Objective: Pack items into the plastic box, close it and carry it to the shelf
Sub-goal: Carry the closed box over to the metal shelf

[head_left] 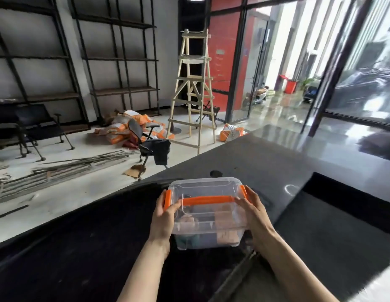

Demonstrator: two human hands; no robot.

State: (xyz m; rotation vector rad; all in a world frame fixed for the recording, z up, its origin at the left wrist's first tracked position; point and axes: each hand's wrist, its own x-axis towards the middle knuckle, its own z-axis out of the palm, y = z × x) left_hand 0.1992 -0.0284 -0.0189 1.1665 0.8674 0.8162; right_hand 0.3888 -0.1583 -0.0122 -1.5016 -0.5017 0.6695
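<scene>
A clear plastic box [208,232] with a clear lid, an orange handle [208,200] and orange side clasps sits low in the middle of the view over a dark counter [265,162]. Several items show dimly through its walls. My left hand [164,216] grips the box's left side, fingers over the left clasp. My right hand [252,211] grips the right side, thumb on the lid near the handle's end. Black metal shelves [122,62] stand against the far wall at the left.
A wooden stepladder [193,90] stands on the floor ahead. Before it are a black office chair [149,142] and a heap of orange-and-white sacks [122,127]. Metal strips lie on the floor at the left. Glass doors fill the right.
</scene>
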